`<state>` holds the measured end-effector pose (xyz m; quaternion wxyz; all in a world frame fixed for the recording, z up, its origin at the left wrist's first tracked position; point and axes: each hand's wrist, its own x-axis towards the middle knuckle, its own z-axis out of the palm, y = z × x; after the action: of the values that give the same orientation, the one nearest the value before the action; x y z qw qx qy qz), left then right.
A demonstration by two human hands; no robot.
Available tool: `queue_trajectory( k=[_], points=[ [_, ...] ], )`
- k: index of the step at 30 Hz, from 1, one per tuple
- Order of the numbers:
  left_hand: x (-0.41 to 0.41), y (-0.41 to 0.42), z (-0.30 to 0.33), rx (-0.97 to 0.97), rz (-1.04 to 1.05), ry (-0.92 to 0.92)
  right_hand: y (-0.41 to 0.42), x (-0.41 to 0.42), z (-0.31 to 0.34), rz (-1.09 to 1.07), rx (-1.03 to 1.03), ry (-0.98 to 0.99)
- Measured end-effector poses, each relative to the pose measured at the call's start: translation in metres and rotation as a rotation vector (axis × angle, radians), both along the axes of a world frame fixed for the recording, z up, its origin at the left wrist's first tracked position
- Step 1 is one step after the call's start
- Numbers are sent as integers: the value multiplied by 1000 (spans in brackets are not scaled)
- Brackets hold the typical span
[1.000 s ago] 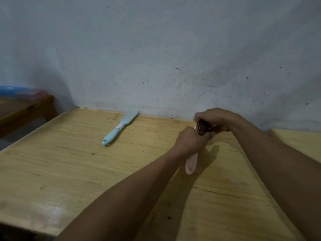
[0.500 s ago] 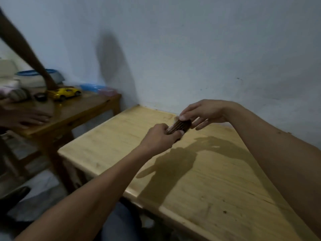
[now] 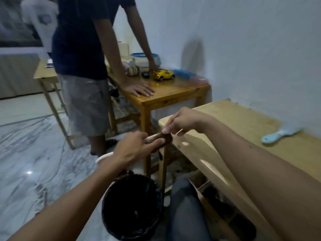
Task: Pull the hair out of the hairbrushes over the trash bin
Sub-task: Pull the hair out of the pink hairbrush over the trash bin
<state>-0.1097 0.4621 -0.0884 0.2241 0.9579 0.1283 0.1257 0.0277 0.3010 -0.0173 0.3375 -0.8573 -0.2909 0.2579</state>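
Two hands are held out past the near corner of the pale wooden table, above open marble floor. A black trash bin stands below them and nearer the viewer, between the left forearm and a grey-clad knee.

The left hand is closed around a hairbrush, whose speckled brown head is seen at the fingertips, with a dark clump at its tip. The right hand is pinched narrow on that tip, thumb against forefinger.

The brush handle is hidden inside the left palm; only a white end shows. A second, light-blue hairbrush lies on the table, blurred. Another person is cut off at the top edge, one palm flat on a darker table.
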Motion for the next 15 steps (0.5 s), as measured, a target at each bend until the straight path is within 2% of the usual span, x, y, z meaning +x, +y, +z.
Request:
queue_trajectory(
  k=[3, 7, 15],
  points=[
    [-29, 35, -32, 84, 68, 24, 46, -15, -40, -5, 7, 131],
    [-57, 63, -73, 81, 170, 107, 85, -29, -100, -73, 39, 358],
    [-78, 79, -132, -1, 287, 264, 128, -42, -202, -315, 14, 310]
  ],
)
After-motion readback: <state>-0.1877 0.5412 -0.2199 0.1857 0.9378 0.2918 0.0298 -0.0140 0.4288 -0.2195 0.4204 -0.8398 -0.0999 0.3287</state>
